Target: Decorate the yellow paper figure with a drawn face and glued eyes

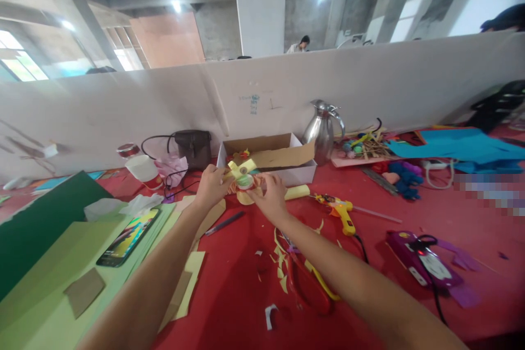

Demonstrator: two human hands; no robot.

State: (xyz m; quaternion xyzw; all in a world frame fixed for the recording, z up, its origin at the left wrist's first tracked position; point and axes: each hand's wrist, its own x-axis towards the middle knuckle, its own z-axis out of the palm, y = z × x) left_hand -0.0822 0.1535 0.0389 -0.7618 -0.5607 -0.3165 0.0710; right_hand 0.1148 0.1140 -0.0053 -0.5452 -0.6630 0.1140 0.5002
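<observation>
Both hands are together in front of the white cardboard box, fingers closed on a small yellow paper craft piece (243, 168). It has flat yellow strips crossing at the top and a round, pale part below, with peach-coloured loops around it. My left hand (212, 186) grips it from the left side. From the right, my right hand (270, 192) pinches its lower part, and some of the fingertips are hidden. Just right of my right hand lies a rolled yellow paper (297, 192). A dark pen (225, 223) rests on the red table below my left hand.
An open cardboard box (293, 175) and a steel jug (322, 131) stand behind. A yellow glue gun (343, 213) lies right, with red-handled pliers (305, 284) and paper scraps nearer. A phone (129, 236) rests on green sheets (53, 262). A purple device (422, 262) is at right.
</observation>
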